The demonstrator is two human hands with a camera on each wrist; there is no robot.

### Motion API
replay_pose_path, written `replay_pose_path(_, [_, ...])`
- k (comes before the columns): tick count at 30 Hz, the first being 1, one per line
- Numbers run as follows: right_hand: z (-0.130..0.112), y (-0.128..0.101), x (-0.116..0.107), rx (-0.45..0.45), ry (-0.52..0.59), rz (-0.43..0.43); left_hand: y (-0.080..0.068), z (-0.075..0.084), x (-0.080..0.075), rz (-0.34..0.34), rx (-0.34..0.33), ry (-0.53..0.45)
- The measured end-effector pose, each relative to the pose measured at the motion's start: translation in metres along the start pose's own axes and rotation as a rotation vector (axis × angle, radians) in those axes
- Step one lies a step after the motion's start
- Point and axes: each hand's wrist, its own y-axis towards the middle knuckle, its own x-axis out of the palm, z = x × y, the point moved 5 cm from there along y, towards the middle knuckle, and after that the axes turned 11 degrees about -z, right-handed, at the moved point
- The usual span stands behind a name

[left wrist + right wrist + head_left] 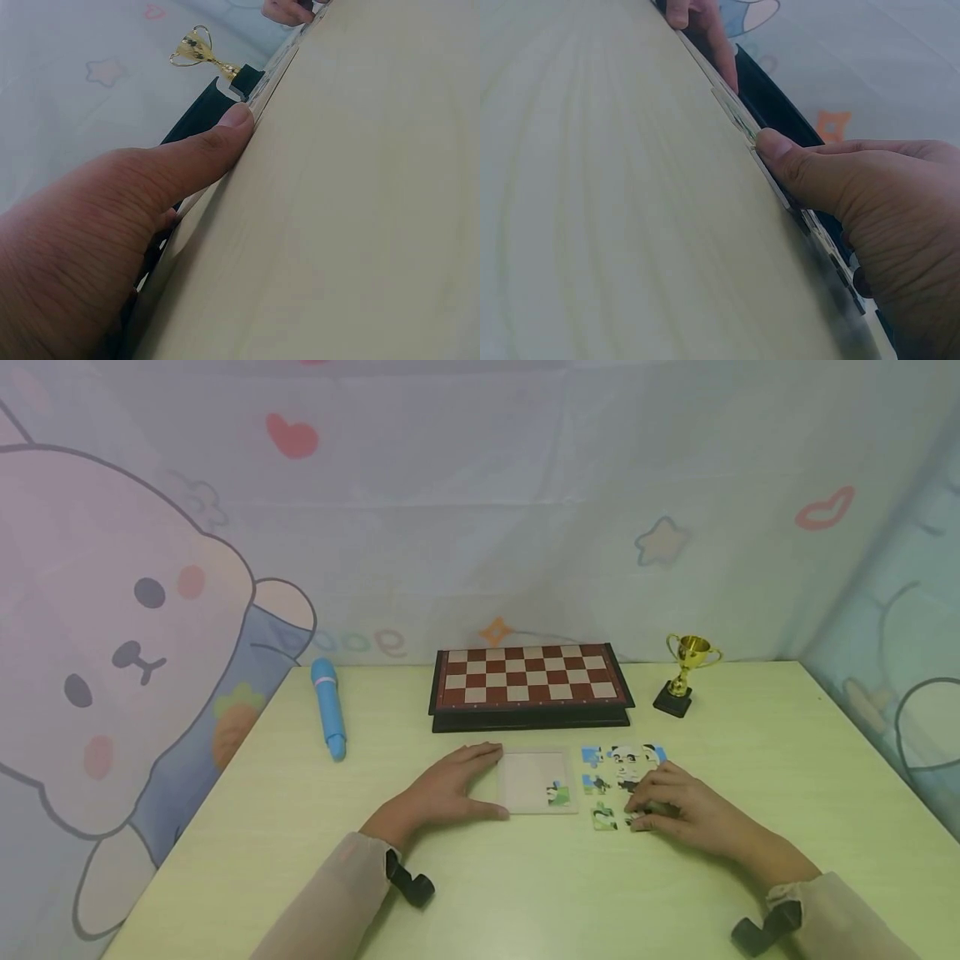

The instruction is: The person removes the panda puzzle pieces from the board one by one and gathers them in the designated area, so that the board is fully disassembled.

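Note:
A pale puzzle tray lies mid-table with one green puzzle piece in its lower right corner. My left hand rests at the tray's left side, its extended thumb by the lower corner and its fingers by the upper one. To the right lie several loose panda puzzle pieces. My right hand is over the lower right of these, with bent fingers and thumb pinching a puzzle piece that is mostly hidden.
Behind the tray stands a folded chessboard with a dark rim. A gold trophy cup on a black base is at the back right. At the back left lies a blue microphone-shaped stick. A printed cloth hangs behind the table.

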Motion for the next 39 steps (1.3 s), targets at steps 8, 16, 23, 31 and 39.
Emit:
replay_pose_path(8, [-0.003,0.0,-0.003,0.0,0.003,0.046,0.0,0.0,0.0,-0.001,0.005,-0.003])
replay_pose_path(16, [0.001,0.001,-0.003,0.022,0.016,0.096,0.0,-0.002,-0.001,0.0,0.007,0.014])
replay_pose_path(23, [0.0,0.012,-0.005,-0.001,0.046,0.142,0.001,-0.002,0.001,0.0,0.019,0.003])
replay_pose_path(31, [-0.016,0.065,0.012,0.063,0.123,0.012,0.001,0.0,0.002,-0.008,0.015,0.004])
replay_pose_path(39, [-0.027,0.106,0.03,0.147,0.017,-0.134,0.0,0.0,0.0,-0.005,0.005,0.003])
